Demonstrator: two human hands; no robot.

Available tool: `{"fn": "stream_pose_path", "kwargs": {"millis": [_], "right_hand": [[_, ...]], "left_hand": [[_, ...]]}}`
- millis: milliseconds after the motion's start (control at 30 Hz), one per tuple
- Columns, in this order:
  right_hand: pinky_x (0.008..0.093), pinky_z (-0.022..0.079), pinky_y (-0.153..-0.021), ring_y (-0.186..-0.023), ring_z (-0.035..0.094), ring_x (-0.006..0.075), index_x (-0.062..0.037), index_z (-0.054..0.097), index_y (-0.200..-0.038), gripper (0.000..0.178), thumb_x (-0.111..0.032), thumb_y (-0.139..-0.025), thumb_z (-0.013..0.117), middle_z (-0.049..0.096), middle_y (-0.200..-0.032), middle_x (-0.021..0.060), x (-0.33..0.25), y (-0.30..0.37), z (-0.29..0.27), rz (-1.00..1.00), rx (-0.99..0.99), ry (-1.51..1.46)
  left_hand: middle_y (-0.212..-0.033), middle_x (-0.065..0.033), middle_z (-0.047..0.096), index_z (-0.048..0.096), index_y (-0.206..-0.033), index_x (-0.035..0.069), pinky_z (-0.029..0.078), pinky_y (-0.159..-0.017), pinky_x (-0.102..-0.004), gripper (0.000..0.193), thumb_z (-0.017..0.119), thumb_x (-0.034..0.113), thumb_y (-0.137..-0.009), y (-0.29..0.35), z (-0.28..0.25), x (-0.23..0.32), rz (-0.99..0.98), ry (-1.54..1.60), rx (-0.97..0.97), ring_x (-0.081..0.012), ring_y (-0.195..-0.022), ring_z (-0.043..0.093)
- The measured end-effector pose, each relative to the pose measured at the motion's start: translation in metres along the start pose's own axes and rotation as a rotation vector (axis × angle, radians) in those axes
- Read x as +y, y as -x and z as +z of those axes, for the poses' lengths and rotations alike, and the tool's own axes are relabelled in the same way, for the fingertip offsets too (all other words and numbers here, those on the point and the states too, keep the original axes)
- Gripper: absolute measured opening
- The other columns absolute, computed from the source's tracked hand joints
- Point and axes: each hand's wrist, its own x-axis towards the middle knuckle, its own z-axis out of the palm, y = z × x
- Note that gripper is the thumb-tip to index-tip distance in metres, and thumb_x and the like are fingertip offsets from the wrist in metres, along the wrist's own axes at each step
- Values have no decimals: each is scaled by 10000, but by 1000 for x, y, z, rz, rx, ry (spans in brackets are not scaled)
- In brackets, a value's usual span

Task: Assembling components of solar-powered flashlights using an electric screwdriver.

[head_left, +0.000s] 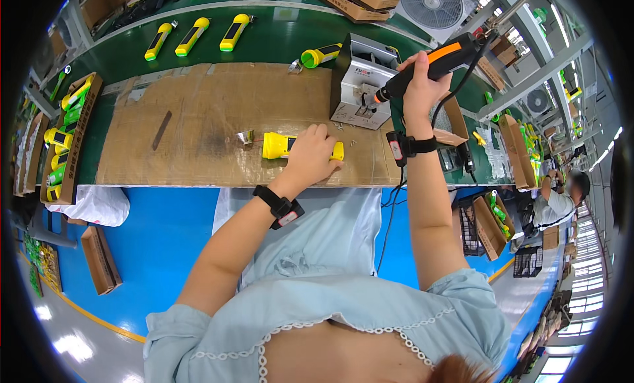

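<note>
On the cardboard sheet (198,125) lies a yellow flashlight (272,146) with a dark panel, its wide head to the left. My left hand (312,155) is closed over its body from above, holding it against the cardboard. My right hand (422,89) grips a black and orange electric screwdriver (456,56), whose cable loops down past the wrist. The screwdriver's tip points down at the front opening of a grey box-shaped screw feeder (356,112); whether it touches a screw is too small to tell. A small shiny metal piece (246,137) sits left of the flashlight.
Three yellow flashlights (193,37) stand in a row at the back of the green bench. Another flashlight (321,55) lies behind the feeder. A carton of flashlights (72,135) is at the left, an open carton (454,122) at the right. A co-worker (558,198) is far right.
</note>
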Motion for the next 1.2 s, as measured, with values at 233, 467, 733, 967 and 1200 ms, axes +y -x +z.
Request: {"fn": "stream_pose_path", "kwargs": {"millis": [233, 467, 733, 967, 1200], "right_hand": [[271, 442, -446, -498, 563, 179, -15, 448, -884, 239, -182, -877, 619, 573, -644, 98, 11, -7, 2, 107, -148, 18], [284, 471, -501, -532, 566, 183, -8, 461, -919, 192, -137, -883, 598, 563, -668, 90, 1, 40, -11, 272, -150, -220], [309, 500, -534, -566, 583, 200, 17, 459, -984, 255, -167, -883, 603, 572, -702, 117, -13, 60, -3, 201, -179, -314], [330, 510, -546, -579, 576, 207, 10, 451, -982, 277, -199, -878, 600, 563, -713, 122, -7, 66, 3, 229, -216, -275], [336, 507, -552, -595, 568, 210, 11, 462, -984, 276, -217, -884, 581, 546, -719, 120, 9, 78, 7, 309, -313, -144]], "left_hand": [[-931, -94, 507, 647, -976, 97, 431, -790, -381, 447, 773, 341, -623, 0, 1, -2, -11, -53, -35, -275, -937, 501], [-927, -91, 511, 675, -981, 142, 438, -805, -372, 467, 798, 367, -591, -5, -1, -3, -77, -20, -89, -270, -958, 506], [-929, -87, 512, 648, -953, 124, 439, -812, -366, 457, 807, 338, -581, -5, 2, -4, -76, -18, -39, -268, -951, 511], [-933, -82, 517, 619, -947, 122, 440, -810, -371, 471, 811, 323, -567, -4, 5, -4, -67, 10, 4, -268, -947, 516], [-934, -81, 522, 628, -922, 115, 440, -801, -374, 450, 813, 306, -559, -5, 3, -3, -99, 22, -29, -270, -947, 518]]}}
